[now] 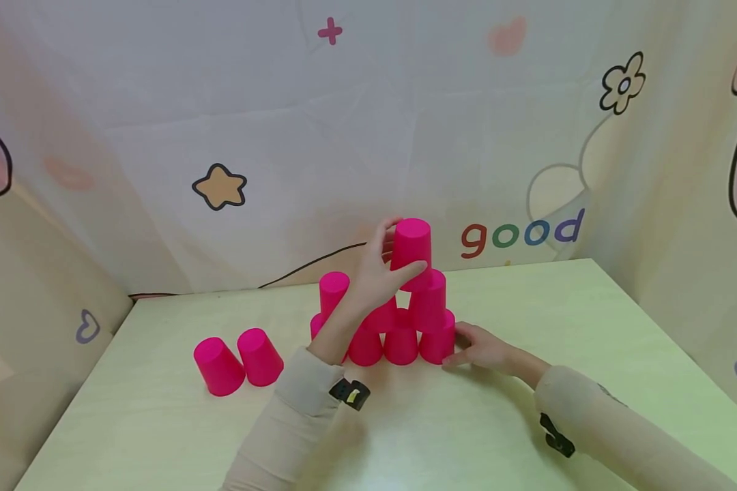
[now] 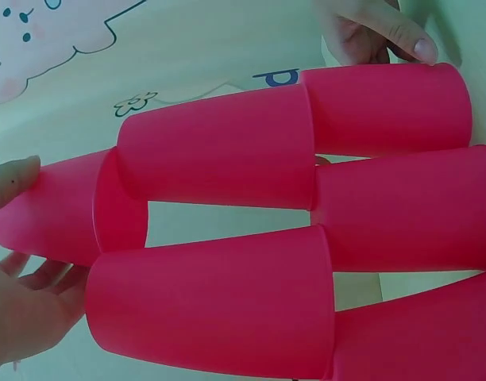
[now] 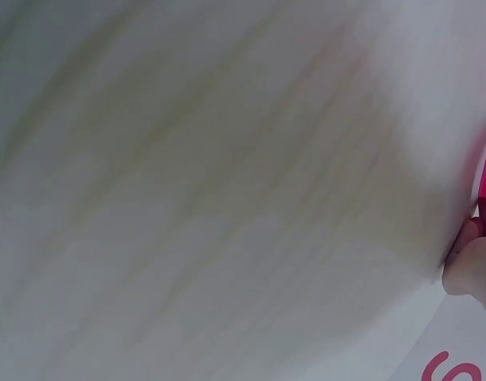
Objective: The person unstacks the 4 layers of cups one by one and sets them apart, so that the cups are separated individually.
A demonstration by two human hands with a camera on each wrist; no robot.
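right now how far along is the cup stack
Done: two rows of bright pink, tapered, upside-down cups stand stacked. In hand: the left hand grips a third-row cup, while the right hand touches the bottom-right cup. Remaining, probably: the outer loose cup and inner loose cup, standing apart on the pale table.

We read multicoloured "good" (image 1: 527, 233) on the backdrop (image 1: 368, 136), with 1 pink plus sign (image 1: 330, 32) higher up; the left wrist view shows 1 blue letter (image 2: 275, 76), the right illegible red strokes (image 3: 465, 367).
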